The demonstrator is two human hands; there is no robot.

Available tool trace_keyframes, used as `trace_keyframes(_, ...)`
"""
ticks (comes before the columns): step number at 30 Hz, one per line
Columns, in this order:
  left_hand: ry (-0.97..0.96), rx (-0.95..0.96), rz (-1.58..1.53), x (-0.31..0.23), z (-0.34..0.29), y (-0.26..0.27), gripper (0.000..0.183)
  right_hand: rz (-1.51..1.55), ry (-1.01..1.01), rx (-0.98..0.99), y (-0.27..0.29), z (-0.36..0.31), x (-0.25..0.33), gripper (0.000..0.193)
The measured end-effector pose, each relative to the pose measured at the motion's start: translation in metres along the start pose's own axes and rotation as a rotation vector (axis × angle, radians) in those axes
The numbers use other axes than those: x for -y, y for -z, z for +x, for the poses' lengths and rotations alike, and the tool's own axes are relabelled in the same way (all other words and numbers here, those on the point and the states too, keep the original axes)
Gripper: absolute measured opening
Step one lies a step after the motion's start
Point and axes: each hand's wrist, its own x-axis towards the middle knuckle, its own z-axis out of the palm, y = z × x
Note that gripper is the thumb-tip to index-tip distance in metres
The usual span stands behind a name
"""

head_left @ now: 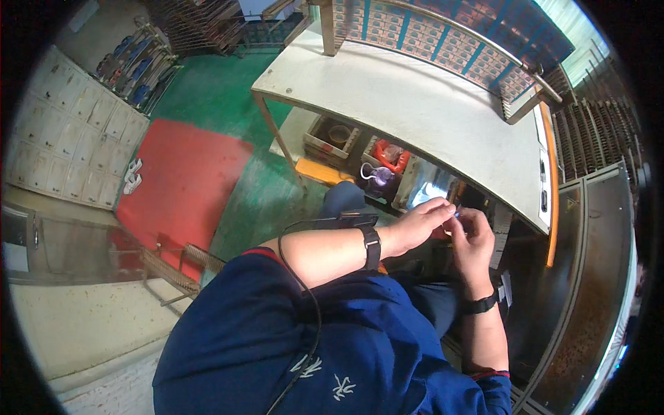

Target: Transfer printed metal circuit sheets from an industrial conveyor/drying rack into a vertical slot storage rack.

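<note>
My left hand (420,225) and my right hand (475,241) meet in front of me, just off the near edge of the white-topped workbench (387,90). The fingertips of both are pinched close together. A tiny bluish spot (457,214) shows between them, too small for me to name. Dark straps (372,247) circle both wrists. Under the benchtop, close to my left hand, lies a shiny clear plastic bag (430,191) on a box.
Beneath the bench are a purple jug (379,177), a red bag (391,156) and a crate (330,135). A rail and a panel of copper-coloured boards (422,34) stand on the bench. At left are lockers (69,124), a red mat (183,180) and white shoes (132,177); a metal cabinet (595,277) stands right.
</note>
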Motion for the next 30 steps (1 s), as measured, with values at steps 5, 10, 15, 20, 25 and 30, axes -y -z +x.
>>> trace_keyframes(5, 0.124, -0.086, -0.006, 0.013, 0.007, 0.013, 0.030, 0.415, -0.109, 0.032, 0.030, -0.001, 0.057, 0.012)
trace_keyframes(10, 0.263, -0.100, 0.195, 0.048, 0.006, 0.030, 0.031, 0.656, 0.611, 0.879, 0.021, -0.019, 0.185, 0.020)
trace_keyframes(15, 0.292, -0.031, 0.269, 0.065, 0.016, 0.022, 0.034, 0.835, 0.749, 0.931, -0.004, -0.034, 0.220, 0.020)
trace_keyframes(20, 0.277, -0.031, 0.252, 0.065, 0.010, 0.030, 0.038, 0.849, 0.748, 1.088, -0.007, -0.031, 0.219, 0.020)
trace_keyframes(25, 0.274, -0.031, 0.248, 0.069, 0.011, 0.036, 0.037, 0.749, 0.728, 1.240, -0.001, -0.013, 0.227, 0.021)
trace_keyframes(30, 0.326, -0.038, 0.241, 0.055, 0.008, 0.032, 0.036, 0.810, 0.671, 1.026, -0.005, -0.003, 0.222, 0.027)
